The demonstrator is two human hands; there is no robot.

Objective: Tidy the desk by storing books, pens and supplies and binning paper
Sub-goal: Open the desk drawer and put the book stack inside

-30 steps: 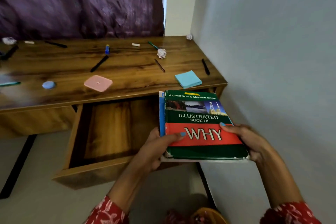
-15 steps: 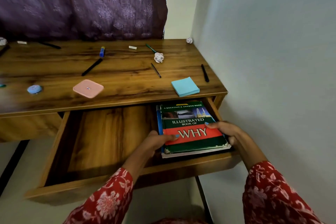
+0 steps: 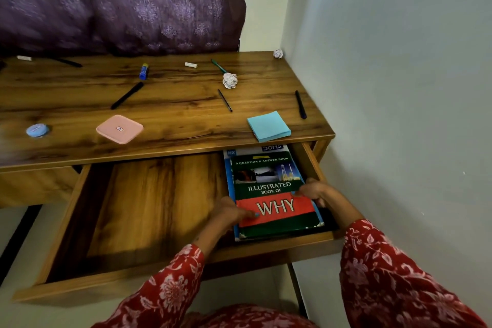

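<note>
Head view: the book (image 3: 271,194) lay flat on a blue book (image 3: 229,176) in the open drawer (image 3: 149,210), at its right end. The left hand (image 3: 226,214) gripped its 9 o'clock edge, thumb on the cover; the right hand (image 3: 312,190) gripped the 3 o'clock edge. Above, on the desk (image 3: 173,120), sat blue notes (image 3: 269,126), pens (image 3: 300,104) and crumpled paper (image 3: 230,80).

books (image 3: 269,189) in drawer (image 3: 149,210) right end, sticky notes (image 3: 269,126) on desk (image 3: 173,120) above
</note>
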